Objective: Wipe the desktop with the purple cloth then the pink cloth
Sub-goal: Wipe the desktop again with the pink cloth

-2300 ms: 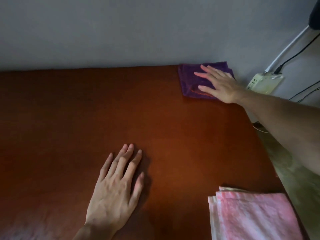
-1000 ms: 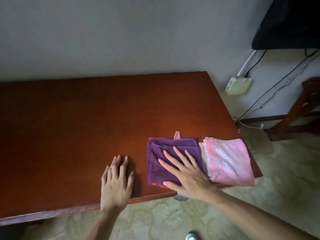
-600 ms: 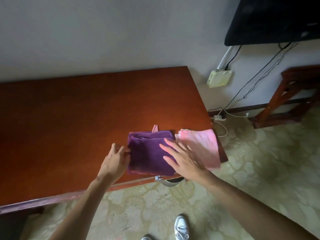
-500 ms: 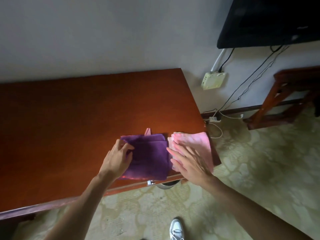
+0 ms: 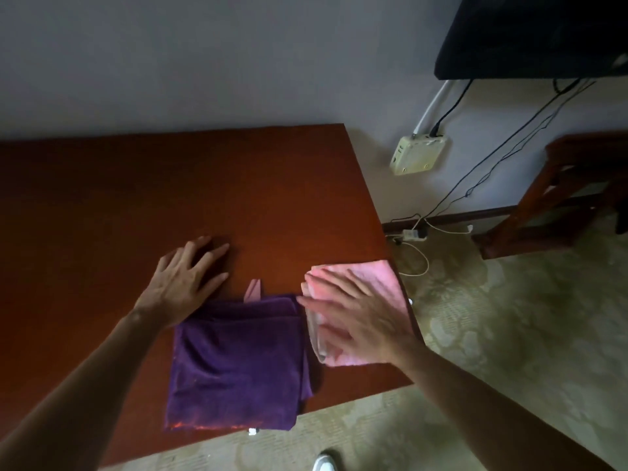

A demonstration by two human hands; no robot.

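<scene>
The folded purple cloth (image 5: 238, 362) lies flat at the near edge of the reddish-brown desktop (image 5: 170, 185), with no hand on it. The folded pink cloth (image 5: 377, 277) lies right of it at the desk's near right corner. My right hand (image 5: 353, 321) lies on the pink cloth, fingers straight and spread, covering its near half. My left hand (image 5: 185, 280) rests flat on the bare desktop just beyond the purple cloth's far left corner, fingers spread.
The desk's right edge drops to patterned carpet (image 5: 509, 334). A wall socket box (image 5: 418, 154) with cables, a dark screen (image 5: 537, 32) and a wooden stand (image 5: 577, 192) are to the right. A white shoe (image 5: 324, 462) shows below the desk edge.
My right hand slid the purple cloth from the far corner to the near edge, then shifted onto the pink cloth. My left hand let go of the purple cloth and moved onto bare wood.
</scene>
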